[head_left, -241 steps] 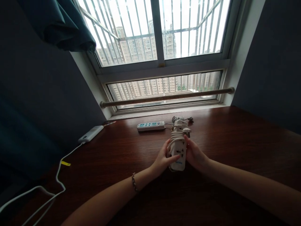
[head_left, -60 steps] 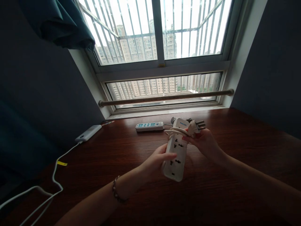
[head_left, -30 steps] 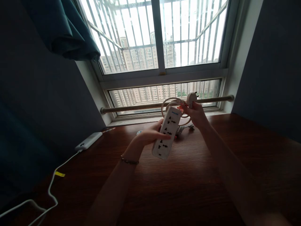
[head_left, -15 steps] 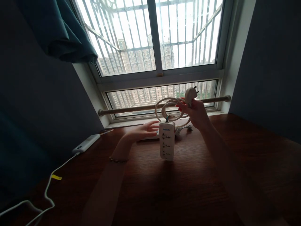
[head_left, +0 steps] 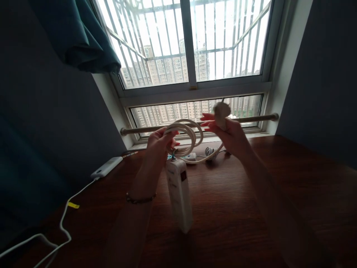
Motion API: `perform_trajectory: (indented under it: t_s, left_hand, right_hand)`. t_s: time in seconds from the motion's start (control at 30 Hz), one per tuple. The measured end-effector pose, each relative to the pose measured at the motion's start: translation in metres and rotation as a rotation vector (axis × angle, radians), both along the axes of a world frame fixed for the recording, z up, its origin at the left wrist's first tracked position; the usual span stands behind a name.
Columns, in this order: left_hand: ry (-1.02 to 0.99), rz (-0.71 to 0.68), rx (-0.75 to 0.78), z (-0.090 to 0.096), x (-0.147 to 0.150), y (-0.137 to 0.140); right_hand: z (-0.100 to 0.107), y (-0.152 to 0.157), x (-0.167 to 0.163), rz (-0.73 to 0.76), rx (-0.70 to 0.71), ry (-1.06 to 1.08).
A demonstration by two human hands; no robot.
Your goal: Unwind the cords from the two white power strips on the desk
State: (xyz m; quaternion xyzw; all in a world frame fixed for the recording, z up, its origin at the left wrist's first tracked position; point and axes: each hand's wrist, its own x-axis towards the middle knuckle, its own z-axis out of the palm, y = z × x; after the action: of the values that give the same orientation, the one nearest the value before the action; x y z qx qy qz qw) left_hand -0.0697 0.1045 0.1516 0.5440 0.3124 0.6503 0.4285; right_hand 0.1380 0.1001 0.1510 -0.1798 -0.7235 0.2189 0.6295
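My left hand [head_left: 161,143] is closed around one side of a coiled white power cord [head_left: 192,139]. Below the coil hangs a white power strip [head_left: 180,197], upright and turned so that a dark switch shows on its narrow side; its lower end is blurred. My right hand [head_left: 232,136] grips the white plug [head_left: 222,111] at the cord's end, with some fingers spread toward the coil. A loose stretch of cord runs from the coil up to the plug. Behind them, partly hidden by the strip and coil, another white strip with cable [head_left: 192,157] lies on the table.
The brown wooden table [head_left: 251,208] reaches to the window sill. A white power bank [head_left: 107,166] lies at left, with a white cable [head_left: 63,223] bearing a yellow tag [head_left: 73,205]. A rail [head_left: 253,118] crosses before the window; a teal curtain [head_left: 83,41] hangs upper left.
My left hand, open beside the strip before, has closed on the coil. The coil and strip have moved left, and the strip has turned sideways. The plug stays in my right hand.
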Motion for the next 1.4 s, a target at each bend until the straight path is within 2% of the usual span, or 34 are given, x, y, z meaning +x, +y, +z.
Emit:
perform_trajectory:
  t_s: [0.07, 0.13, 0.23, 0.3, 0.37, 0.43, 0.53, 0.6, 0.7, 0.77, 0.87, 1.07, 1.13, 1.3, 1.33, 1.4]
  left_hand:
    - [-0.062, -0.014, -0.079, 0.003, -0.014, 0.011]
    - [-0.083, -0.010, -0.110, 0.005, -0.028, 0.020]
    - [-0.112, 0.030, -0.124, 0.003, -0.038, 0.029]
    - [-0.114, 0.067, -0.127, 0.000, -0.035, 0.031]
    - [-0.105, 0.099, -0.123, -0.005, -0.027, 0.032]
    - [-0.092, 0.129, -0.106, -0.008, -0.019, 0.031]
    - [-0.072, 0.202, -0.053, -0.011, -0.012, 0.027]
    - [-0.063, 0.263, -0.008, -0.011, -0.011, 0.023]
    - [-0.043, 0.299, 0.032, -0.011, -0.010, 0.019]
    - [-0.032, 0.274, 0.039, -0.010, -0.008, 0.018]
    - [-0.032, 0.175, 0.034, -0.008, -0.005, 0.016]
    - [-0.106, -0.041, 0.012, -0.002, -0.002, 0.012]
    - [-0.126, -0.069, 0.009, -0.001, -0.003, 0.011]
    - [-0.119, -0.118, 0.021, 0.000, -0.004, 0.006]
    - [-0.110, -0.128, 0.025, 0.000, -0.003, 0.005]
    - [-0.084, -0.140, 0.028, 0.000, 0.001, 0.002]
  right_hand:
    - [0.004, 0.009, 0.018, 0.006, -0.084, 0.200]
    - [0.007, 0.016, 0.039, -0.022, -0.078, 0.357]
    - [0.010, 0.021, 0.062, -0.035, -0.050, 0.437]
    - [0.009, 0.019, 0.066, -0.174, -0.029, 0.315]
    - [0.007, 0.013, 0.059, -0.369, 0.018, 0.090]
    - [0.006, 0.002, 0.045, -0.480, 0.103, -0.141]
    - [0.005, -0.017, 0.016, -0.437, 0.285, -0.368]
    - [0.004, -0.026, -0.003, -0.316, 0.396, -0.445]
    - [0.000, -0.028, -0.021, -0.094, 0.464, -0.536]
    - [-0.005, -0.023, -0.028, -0.040, 0.482, -0.573]
    - [-0.012, -0.013, -0.029, -0.094, 0.472, -0.526]
    - [-0.019, -0.001, -0.029, -0.370, 0.345, -0.391]
    - [-0.021, 0.002, -0.032, -0.384, 0.303, -0.393]
    - [-0.025, 0.006, -0.036, -0.309, 0.233, -0.377]
    - [-0.025, 0.006, -0.037, -0.340, 0.214, -0.376]
    - [-0.027, 0.004, -0.038, -0.498, 0.175, -0.388]
